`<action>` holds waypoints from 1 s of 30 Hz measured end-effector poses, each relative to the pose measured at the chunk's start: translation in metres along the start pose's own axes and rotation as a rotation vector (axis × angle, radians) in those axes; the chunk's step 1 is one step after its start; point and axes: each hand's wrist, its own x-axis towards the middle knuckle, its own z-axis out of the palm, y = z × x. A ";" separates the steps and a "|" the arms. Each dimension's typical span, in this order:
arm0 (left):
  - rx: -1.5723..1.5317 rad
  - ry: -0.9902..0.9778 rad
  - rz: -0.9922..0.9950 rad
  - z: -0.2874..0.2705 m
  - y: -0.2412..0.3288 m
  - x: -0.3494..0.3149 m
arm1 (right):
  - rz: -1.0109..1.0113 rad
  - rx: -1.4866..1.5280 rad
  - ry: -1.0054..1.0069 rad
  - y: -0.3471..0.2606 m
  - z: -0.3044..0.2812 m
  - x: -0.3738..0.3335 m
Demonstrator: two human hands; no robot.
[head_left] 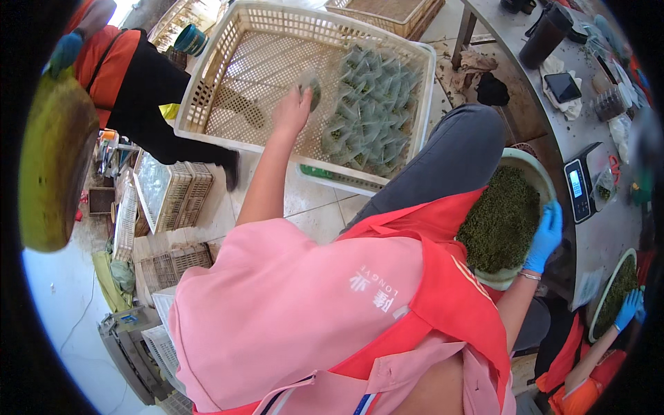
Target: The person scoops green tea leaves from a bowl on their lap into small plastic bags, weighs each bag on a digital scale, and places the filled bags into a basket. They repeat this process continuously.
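My left hand (292, 113), bare, is over a large cream plastic crate (238, 131) and pinches a small clear bag (314, 94) with something green in it. On the crate's right side, several similar clear bags (373, 104) of green contents stand packed in rows. My right hand (548, 238), in a blue glove, is closed around the right rim of a pale green basin (546, 181). Small green granules (503, 214) fill much of that basin, which sits beside my leg. The glove partly hides the rim.
A grey table (560, 149) on the right bears a digital scale (579, 183), a phone (563, 86) and a dark cup (546, 36). A co-worker's gloved hand (629, 309) is at another basin (609, 290). Another person (131, 83) stands left, near stacked crates (181, 194).
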 end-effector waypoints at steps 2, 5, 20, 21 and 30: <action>0.072 -0.177 -0.124 0.024 -0.019 0.001 | 0.017 -0.030 -0.129 0.022 0.022 -0.015; 0.179 -0.456 -0.145 0.072 -0.028 -0.015 | 0.118 -0.164 -0.282 0.037 0.039 -0.031; -0.292 0.124 0.702 0.040 0.183 -0.027 | 0.321 -0.151 -0.204 0.020 0.043 -0.064; -0.418 0.178 0.878 0.035 0.221 -0.030 | 0.311 -0.052 -0.118 0.017 0.039 -0.061; -0.544 -0.441 1.426 0.088 0.424 -0.099 | 0.001 -0.272 0.042 -0.024 -0.029 -0.018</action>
